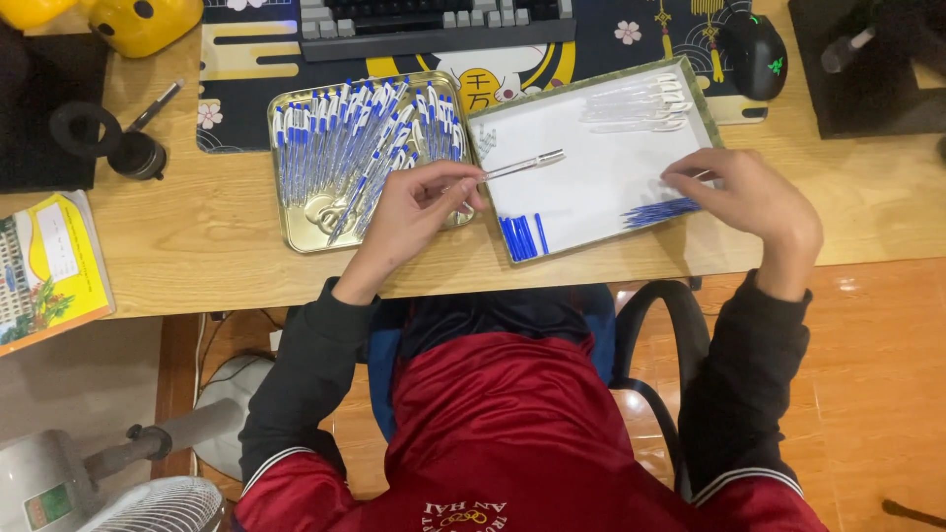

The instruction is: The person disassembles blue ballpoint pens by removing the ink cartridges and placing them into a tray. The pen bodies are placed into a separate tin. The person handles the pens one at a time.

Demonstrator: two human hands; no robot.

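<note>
- Clear pen barrel (524,164), slim and see-through, held level over the near-left part of the white tray (591,167); its free end points toward the tray's middle.
- Left hand (419,212) pinches the barrel's near end, thumb and fingertips closed together on it; the hand sits above the seam between the two trays.
- Right hand (751,197) rests at the white tray's right edge, fingers curled down onto a loose pile of blue refills (658,212). Whether it actually grips one, I cannot tell; the fingers hide the contact.
- More on the white tray: a short row of blue caps (522,236) along the near edge, and a cluster of clear barrels (636,103) at the far right corner.
- Gold metal tray (296,232) just left of the white one, touching or nearly so, packed with finished blue-and-white pens (360,138) lying mostly lengthwise.
- Both trays sit on a wooden desk (197,227), partly over a patterned desk mat (236,59).
- Farther back: keyboard (434,20), dark mouse (754,54) to the right.
- Left edge: yellow booklet (44,266), a black round object with a pen beside it.
- Person seated, red jacket with dark sleeves; a fan stands on the floor at lower left.
</note>
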